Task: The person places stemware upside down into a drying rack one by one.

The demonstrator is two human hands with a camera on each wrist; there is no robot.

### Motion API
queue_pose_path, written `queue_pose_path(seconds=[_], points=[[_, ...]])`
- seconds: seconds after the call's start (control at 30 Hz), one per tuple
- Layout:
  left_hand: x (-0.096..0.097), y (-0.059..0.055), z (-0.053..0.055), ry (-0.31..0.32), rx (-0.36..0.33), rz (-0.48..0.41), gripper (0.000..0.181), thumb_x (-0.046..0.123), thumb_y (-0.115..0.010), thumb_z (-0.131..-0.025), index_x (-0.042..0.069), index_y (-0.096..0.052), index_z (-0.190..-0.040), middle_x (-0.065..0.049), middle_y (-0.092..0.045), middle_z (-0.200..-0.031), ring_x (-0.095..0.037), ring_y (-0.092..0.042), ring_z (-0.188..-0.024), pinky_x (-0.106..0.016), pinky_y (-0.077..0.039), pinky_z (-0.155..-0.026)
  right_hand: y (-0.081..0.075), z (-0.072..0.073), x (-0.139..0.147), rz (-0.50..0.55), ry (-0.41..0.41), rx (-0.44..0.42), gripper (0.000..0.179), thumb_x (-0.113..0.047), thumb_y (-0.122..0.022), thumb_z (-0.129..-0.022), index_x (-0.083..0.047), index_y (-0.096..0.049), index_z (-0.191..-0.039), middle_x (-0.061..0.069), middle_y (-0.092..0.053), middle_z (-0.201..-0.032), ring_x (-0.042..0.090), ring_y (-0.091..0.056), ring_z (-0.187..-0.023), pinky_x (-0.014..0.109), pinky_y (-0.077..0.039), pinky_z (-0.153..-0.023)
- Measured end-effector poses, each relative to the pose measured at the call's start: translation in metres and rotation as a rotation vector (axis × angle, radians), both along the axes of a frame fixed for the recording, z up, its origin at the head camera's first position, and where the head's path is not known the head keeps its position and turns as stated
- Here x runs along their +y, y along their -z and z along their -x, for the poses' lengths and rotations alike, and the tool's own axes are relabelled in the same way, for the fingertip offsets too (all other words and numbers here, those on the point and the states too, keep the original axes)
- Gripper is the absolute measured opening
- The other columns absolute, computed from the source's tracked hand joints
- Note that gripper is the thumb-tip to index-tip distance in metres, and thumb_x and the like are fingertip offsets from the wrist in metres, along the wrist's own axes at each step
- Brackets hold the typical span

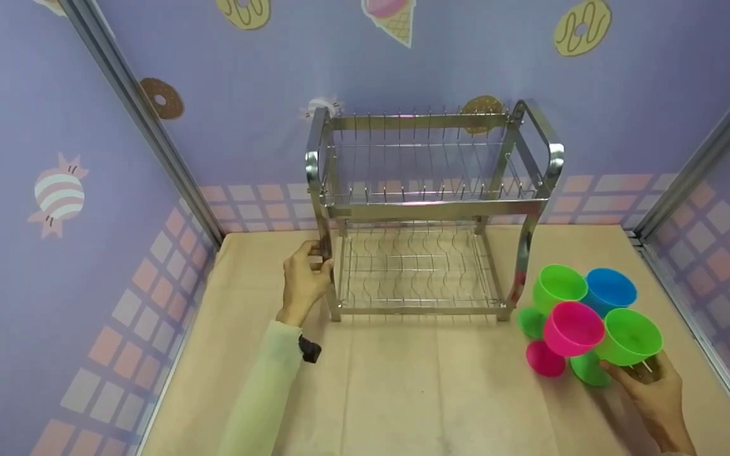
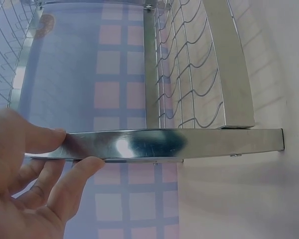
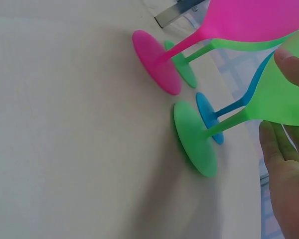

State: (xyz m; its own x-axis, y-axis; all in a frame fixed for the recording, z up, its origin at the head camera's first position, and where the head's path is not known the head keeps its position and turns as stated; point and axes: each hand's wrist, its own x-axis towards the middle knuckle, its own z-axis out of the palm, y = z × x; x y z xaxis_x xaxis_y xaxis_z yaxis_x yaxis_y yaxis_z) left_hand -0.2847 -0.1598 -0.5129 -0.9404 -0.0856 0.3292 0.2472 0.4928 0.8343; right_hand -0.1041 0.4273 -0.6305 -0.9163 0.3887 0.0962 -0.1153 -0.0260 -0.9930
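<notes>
A two-tier metal dish rack (image 1: 428, 211) stands at the back of the table. My left hand (image 1: 305, 282) pinches its left front upright (image 2: 139, 143) between thumb and fingers. At the right stand stemmed plastic goblets: one pink (image 1: 571, 335), one blue (image 1: 612, 294), one green (image 1: 555, 288) behind the pink one, and a nearer green goblet (image 1: 632, 342). Around the bowl of that nearer goblet my right hand (image 1: 656, 396) has its thumb on one side and fingers on the other. In the right wrist view its green base (image 3: 194, 139) sits on or very near the table; the bowl is partly cut off.
A beige cloth (image 1: 397, 392) covers the table. Patterned panels stand behind and at both sides, with a metal post (image 1: 168, 145) at the left corner and a metal rail (image 1: 701, 145) at the right. The goblets stand close together beside the rack's right leg (image 1: 520, 266).
</notes>
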Motion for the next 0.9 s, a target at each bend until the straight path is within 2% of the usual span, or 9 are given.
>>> queue_pose_path(seconds=[0.43, 0.6, 0.7, 0.9], points=[[-0.003, -0.004, -0.006, 0.026, 0.02, -0.017, 0.038, 0.0, -0.077, -0.094, -0.006, -0.067, -0.131, -0.028, -0.072, -0.122, -0.044, -0.079, -0.099, -0.046, -0.068, -0.084, -0.033, -0.005, 0.006, -0.019, -0.037, 0.119, 0.088, 0.033, -0.071, -0.08, -0.001, -0.045, -0.158, -0.001, -0.065, -0.135, 0.004, -0.068, -0.121, 0.013, -0.057, -0.098], [-0.005, -0.006, -0.008, 0.037, 0.0, -0.021, 0.042, 0.001, -0.077, -0.095, -0.005, -0.064, -0.135, -0.028, -0.07, -0.128, -0.044, -0.078, -0.101, -0.047, -0.068, -0.085, -0.051, -0.005, 0.01, 0.004, -0.093, 0.184, 0.089, 0.036, -0.067, -0.079, 0.003, -0.043, -0.158, 0.002, -0.064, -0.137, 0.008, -0.069, -0.123, 0.016, -0.056, -0.103], [-0.005, -0.008, -0.009, 0.049, -0.011, -0.021, 0.046, 0.002, -0.077, -0.095, -0.004, -0.062, -0.138, -0.027, -0.068, -0.132, -0.045, -0.077, -0.105, -0.047, -0.068, -0.086, -0.065, -0.005, 0.014, -0.031, -0.11, 0.226, 0.09, 0.037, -0.066, -0.079, 0.004, -0.042, -0.159, 0.004, -0.063, -0.14, 0.008, -0.068, -0.124, 0.015, -0.054, -0.105], [-0.006, -0.019, -0.017, 0.068, -0.011, -0.055, 0.051, 0.001, -0.078, -0.093, -0.003, -0.061, -0.141, -0.026, -0.064, -0.142, -0.048, -0.072, -0.116, -0.052, -0.064, -0.096, -0.101, -0.002, 0.015, -0.238, -0.019, 0.233, 0.094, 0.039, -0.069, -0.073, 0.004, -0.045, -0.157, 0.004, -0.061, -0.144, 0.006, -0.065, -0.127, 0.01, -0.05, -0.105]])
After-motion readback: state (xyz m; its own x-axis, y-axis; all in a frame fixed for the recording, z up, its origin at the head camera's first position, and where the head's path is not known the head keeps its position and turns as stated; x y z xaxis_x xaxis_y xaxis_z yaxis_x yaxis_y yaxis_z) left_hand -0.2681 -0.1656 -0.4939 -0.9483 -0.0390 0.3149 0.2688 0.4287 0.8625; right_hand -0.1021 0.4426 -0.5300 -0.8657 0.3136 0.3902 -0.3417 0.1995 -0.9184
